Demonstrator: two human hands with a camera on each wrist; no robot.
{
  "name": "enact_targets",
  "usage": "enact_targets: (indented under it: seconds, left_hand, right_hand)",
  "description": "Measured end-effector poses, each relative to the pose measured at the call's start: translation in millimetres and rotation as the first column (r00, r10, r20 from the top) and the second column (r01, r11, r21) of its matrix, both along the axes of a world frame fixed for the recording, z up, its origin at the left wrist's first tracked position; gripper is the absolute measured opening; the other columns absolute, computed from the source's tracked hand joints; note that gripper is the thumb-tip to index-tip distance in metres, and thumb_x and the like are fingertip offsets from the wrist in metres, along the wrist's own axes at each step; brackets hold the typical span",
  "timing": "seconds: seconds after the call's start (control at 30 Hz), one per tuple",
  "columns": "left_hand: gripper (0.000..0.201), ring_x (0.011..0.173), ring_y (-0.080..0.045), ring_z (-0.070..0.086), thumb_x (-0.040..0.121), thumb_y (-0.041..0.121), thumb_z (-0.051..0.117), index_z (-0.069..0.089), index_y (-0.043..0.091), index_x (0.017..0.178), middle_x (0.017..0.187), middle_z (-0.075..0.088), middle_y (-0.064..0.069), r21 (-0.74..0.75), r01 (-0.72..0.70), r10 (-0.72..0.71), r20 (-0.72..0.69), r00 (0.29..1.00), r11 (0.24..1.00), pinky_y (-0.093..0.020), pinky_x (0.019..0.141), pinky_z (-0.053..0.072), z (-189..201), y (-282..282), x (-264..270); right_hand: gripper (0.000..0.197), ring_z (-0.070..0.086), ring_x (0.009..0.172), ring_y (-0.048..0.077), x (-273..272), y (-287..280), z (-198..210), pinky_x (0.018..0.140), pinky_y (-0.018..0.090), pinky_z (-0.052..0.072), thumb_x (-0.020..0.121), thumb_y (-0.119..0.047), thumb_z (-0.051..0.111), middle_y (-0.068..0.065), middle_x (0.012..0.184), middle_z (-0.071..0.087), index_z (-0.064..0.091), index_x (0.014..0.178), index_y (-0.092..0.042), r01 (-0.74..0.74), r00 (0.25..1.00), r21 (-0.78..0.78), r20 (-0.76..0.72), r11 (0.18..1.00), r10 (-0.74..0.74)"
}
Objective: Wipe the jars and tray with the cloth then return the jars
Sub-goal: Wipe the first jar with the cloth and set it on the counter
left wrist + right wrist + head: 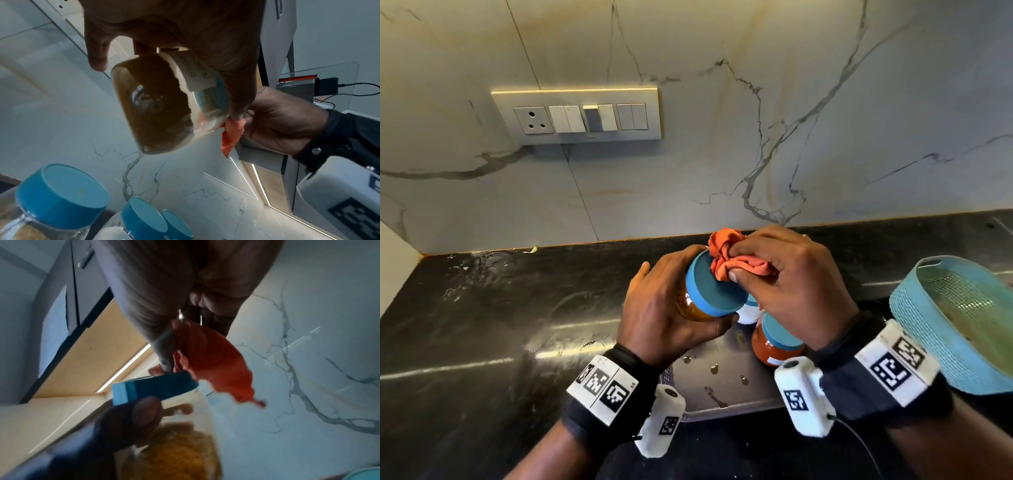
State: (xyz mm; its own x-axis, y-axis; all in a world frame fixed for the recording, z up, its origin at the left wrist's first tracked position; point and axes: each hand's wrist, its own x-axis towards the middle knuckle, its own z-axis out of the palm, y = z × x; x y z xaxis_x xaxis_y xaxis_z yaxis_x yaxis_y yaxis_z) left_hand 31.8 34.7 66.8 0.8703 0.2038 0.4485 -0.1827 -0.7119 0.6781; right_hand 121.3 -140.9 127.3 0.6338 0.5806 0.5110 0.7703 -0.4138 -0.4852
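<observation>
While tilted, jar (pixel 697 298) shows blue lid (pixel 714 291).

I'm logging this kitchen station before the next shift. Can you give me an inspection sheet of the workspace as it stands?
Surface: black polished stone counter, streaked and smeared.
Job's things: glass jar of brown powder with a blue lid held tilted above the counter; crumpled orange cloth pressed on its lid; flat grey tray with spots on it; red-filled blue-lidded jar and a white-filled jar standing on the tray.
Clutter: empty light-blue mesh plastic basket at the right.
Grippers: left hand grips the held jar; right hand pinches the cloth.
Cables: thin black wire from the right wrist camera.
Surroundings: white veined marble backsplash with a switch and socket panel.
</observation>
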Motion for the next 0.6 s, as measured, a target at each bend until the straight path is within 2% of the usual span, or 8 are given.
enact_targets:
  seconds: [0.1,0.2,0.27,0.33,0.43,0.53,0.6]
  left_hand:
    - [0.086,0.117,-0.013,0.062,0.064,0.067,0.078,0.052,0.031,0.138,0.130,0.065,0.013,0.016,0.012,-0.012,0.004,1.000,1.000,-0.066,0.098,0.046,2,3,3]
    - [0.085,0.115,-0.014,0.063,0.063,0.064,0.077,0.051,0.029,0.135,0.128,0.066,0.010,0.033,0.015,-0.016,0.027,1.000,0.999,-0.064,0.096,0.049,3,7,3]
    - [0.083,0.116,-0.014,0.064,0.065,0.065,0.079,0.055,0.026,0.134,0.127,0.066,0.010,0.043,0.033,-0.034,0.009,0.999,0.999,-0.059,0.095,0.051,0,5,2]
    - [0.083,0.115,-0.014,0.063,0.066,0.066,0.078,0.056,0.025,0.134,0.127,0.065,0.010,0.063,0.042,-0.041,-0.009,0.999,0.997,-0.058,0.094,0.051,-3,1,3]
    - [0.086,0.116,-0.011,0.059,0.066,0.069,0.076,0.055,0.024,0.136,0.129,0.064,0.009,0.119,0.032,-0.031,-0.009,0.999,0.992,-0.064,0.097,0.048,-5,-5,6]
    - [0.088,0.125,-0.008,0.054,0.067,0.072,0.070,0.049,0.026,0.139,0.134,0.061,0.009,0.175,0.034,-0.040,0.028,0.999,0.984,-0.073,0.102,0.040,-4,-3,7]
    - [0.087,0.128,-0.008,0.053,0.069,0.073,0.069,0.047,0.027,0.139,0.136,0.061,0.008,0.197,0.042,-0.052,0.043,0.998,0.980,-0.074,0.105,0.037,-4,0,5]
  right_hand:
    - [0.025,0.065,0.095,0.015,-17,7,4,0.086,0.035,0.054,0.081,-0.023,0.079,-0.003,0.103,0.069,0.077,0.104,-0.017,-0.079,0.997,-0.015,-0.008,0.997,0.079]
    - [0.024,0.062,0.096,0.012,-27,-8,3,0.085,0.029,0.051,0.084,-0.025,0.078,-0.007,0.106,0.066,0.075,0.107,-0.020,-0.170,0.985,-0.104,-0.022,0.980,0.169]
    - [0.023,0.061,0.093,0.010,-19,-20,-1,0.083,0.029,0.051,0.083,-0.024,0.079,-0.009,0.103,0.065,0.076,0.105,-0.021,-0.115,0.993,-0.136,-0.034,0.984,0.112]
    - [0.023,0.061,0.089,0.009,-7,-23,-5,0.082,0.032,0.052,0.081,-0.023,0.080,-0.007,0.099,0.065,0.076,0.103,-0.021,-0.001,1.000,-0.133,-0.031,0.991,-0.004]
    - [0.022,0.062,0.088,0.011,-10,-12,-5,0.081,0.035,0.055,0.083,-0.027,0.078,-0.004,0.098,0.066,0.075,0.103,-0.019,0.063,0.997,-0.083,-0.028,0.995,-0.066]
    - [0.023,0.063,0.093,0.014,-31,-5,0,0.082,0.033,0.055,0.083,-0.027,0.075,-0.005,0.102,0.066,0.074,0.104,-0.019,-0.072,0.997,-0.064,-0.039,0.995,0.070]
    - [0.022,0.063,0.093,0.014,-30,-7,0,0.082,0.033,0.055,0.083,-0.026,0.075,-0.005,0.102,0.066,0.074,0.104,-0.019,-0.109,0.993,-0.055,-0.041,0.993,0.107]
